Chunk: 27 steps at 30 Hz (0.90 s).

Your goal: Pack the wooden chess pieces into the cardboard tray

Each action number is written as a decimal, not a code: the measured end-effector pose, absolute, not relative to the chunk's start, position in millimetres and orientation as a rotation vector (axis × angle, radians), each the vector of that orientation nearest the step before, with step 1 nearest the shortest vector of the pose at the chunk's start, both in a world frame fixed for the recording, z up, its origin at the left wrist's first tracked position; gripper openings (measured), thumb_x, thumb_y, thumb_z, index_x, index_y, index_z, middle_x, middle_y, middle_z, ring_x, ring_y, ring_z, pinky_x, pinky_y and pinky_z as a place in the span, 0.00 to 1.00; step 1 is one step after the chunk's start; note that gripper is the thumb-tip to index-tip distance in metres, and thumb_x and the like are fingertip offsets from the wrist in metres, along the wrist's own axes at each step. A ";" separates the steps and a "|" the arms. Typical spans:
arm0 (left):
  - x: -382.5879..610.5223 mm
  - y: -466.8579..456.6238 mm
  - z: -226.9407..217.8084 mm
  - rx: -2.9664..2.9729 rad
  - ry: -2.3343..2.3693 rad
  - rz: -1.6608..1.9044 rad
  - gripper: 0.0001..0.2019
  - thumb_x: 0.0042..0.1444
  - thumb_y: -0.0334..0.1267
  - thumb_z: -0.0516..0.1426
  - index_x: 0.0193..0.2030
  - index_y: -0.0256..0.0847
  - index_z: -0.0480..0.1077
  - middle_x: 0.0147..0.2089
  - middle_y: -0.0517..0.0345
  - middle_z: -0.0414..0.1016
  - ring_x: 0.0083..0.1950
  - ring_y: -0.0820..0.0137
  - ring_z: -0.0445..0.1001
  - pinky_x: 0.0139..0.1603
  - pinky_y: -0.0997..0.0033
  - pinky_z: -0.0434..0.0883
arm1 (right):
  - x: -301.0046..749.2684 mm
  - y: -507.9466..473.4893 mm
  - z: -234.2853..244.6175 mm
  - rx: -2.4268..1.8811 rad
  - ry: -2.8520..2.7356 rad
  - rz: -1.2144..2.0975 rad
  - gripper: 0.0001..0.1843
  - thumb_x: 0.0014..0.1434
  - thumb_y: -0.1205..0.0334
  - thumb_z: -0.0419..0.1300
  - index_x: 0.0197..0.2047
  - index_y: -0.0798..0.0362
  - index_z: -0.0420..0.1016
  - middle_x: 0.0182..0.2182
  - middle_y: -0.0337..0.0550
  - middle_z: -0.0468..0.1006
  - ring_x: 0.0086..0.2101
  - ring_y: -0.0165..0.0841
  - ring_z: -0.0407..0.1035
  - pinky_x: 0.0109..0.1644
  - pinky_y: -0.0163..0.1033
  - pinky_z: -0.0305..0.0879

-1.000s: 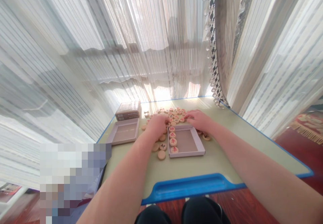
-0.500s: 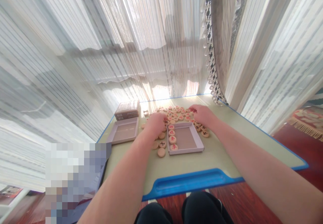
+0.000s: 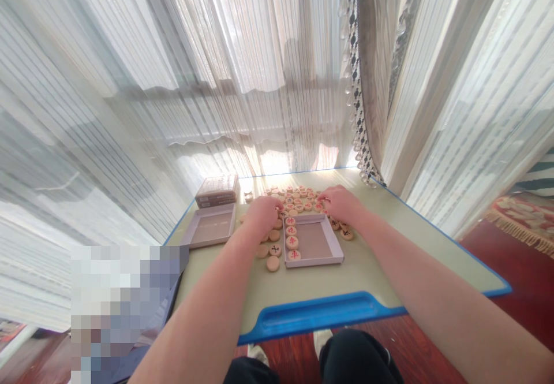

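Many round wooden xiangqi pieces [image 3: 298,201] with red or black characters lie spread behind and beside a shallow open box [image 3: 339,251]. Inside the box, along its left wall, several red-marked pieces [image 3: 292,243] form a column. My left hand [image 3: 262,215] is over pieces left of the box's back corner, its fingers curled together; whatever they hold is hidden. Behind the box's right back corner, my right hand [image 3: 341,205] has thumb and fingers closed at a red-marked piece [image 3: 318,206]. Near my left forearm lie blank-faced pieces [image 3: 273,264] and a black-marked piece [image 3: 275,249].
A second shallow tray [image 3: 212,226] sits at the left, with a stacked pair of brown boxes [image 3: 217,190] behind it. The table [image 3: 433,257] has a blue edge and a front pen groove [image 3: 318,313]. Curtains [image 3: 259,101] hang beyond it.
My right hand has shifted slightly left and nearer, onto a red-marked piece. My left hand has stayed by the same pieces. The whole view has tilted a little.
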State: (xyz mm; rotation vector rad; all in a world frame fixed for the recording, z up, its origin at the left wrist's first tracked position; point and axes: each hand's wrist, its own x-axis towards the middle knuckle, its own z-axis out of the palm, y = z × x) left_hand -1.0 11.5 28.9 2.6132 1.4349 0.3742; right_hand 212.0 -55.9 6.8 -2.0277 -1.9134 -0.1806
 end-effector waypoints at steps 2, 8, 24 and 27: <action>-0.5 10.2 29.7 2.601 1.422 0.447 0.21 0.45 0.25 0.51 0.42 0.45 0.76 0.43 0.56 0.77 0.42 0.67 0.73 0.43 0.72 0.68 | 210.9 -56.7 8.6 -1.989 -1.903 -0.147 0.16 0.56 0.66 0.49 0.39 0.53 0.77 0.38 0.45 0.77 0.43 0.36 0.65 0.49 0.37 0.58; 1.4 7.6 31.8 2.625 1.428 0.448 0.18 0.44 0.27 0.50 0.36 0.45 0.77 0.38 0.57 0.77 0.37 0.67 0.73 0.36 0.73 0.67 | 207.4 -61.2 13.6 -1.996 -1.824 0.152 0.11 0.51 0.59 0.56 0.34 0.51 0.77 0.33 0.40 0.78 0.34 0.32 0.69 0.36 0.33 0.60; 0.8 7.6 25.5 2.623 1.278 0.562 0.16 0.54 0.36 0.45 0.30 0.42 0.74 0.33 0.56 0.76 0.36 0.67 0.71 0.38 0.70 0.66 | 208.2 -59.1 10.1 -1.980 -1.817 0.144 0.13 0.51 0.55 0.56 0.36 0.51 0.78 0.33 0.42 0.78 0.36 0.34 0.69 0.37 0.34 0.60; -0.6 10.2 24.2 2.547 1.261 0.672 0.17 0.54 0.35 0.44 0.33 0.42 0.74 0.37 0.56 0.77 0.41 0.67 0.71 0.42 0.71 0.66 | 207.5 -61.5 11.9 -1.979 -1.816 0.110 0.13 0.52 0.55 0.55 0.37 0.50 0.78 0.35 0.42 0.78 0.37 0.34 0.68 0.38 0.35 0.60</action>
